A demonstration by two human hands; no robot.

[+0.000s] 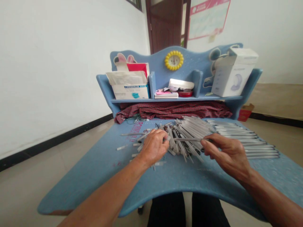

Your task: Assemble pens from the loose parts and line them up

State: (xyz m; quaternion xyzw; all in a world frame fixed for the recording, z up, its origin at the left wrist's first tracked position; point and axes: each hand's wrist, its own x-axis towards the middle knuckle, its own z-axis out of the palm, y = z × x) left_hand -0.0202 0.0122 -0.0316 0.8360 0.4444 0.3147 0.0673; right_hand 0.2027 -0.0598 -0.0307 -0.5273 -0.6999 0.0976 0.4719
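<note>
My right hand (224, 154) pinches a slim grey pen (188, 139) by its right end and holds it level, its other end pointing at my left hand. The fingers of my left hand (155, 143) are closed around a small translucent pen cap (168, 137), close to the pen's tip; whether the two touch I cannot tell. Beneath and between the hands lies a loose heap of pens and dark refills (182, 142). Loose clear caps (121, 147) are scattered around my left hand. Behind my right hand, dark-ended pens (258, 146) lie side by side in a row.
The blue desk (94, 176) has a raised shelf (142, 101) at the back. On it stand a mask box (130, 91), a red tin (185, 94) and a tall white box (234, 74). A checked red cloth (175, 109) lies bunched under the shelf.
</note>
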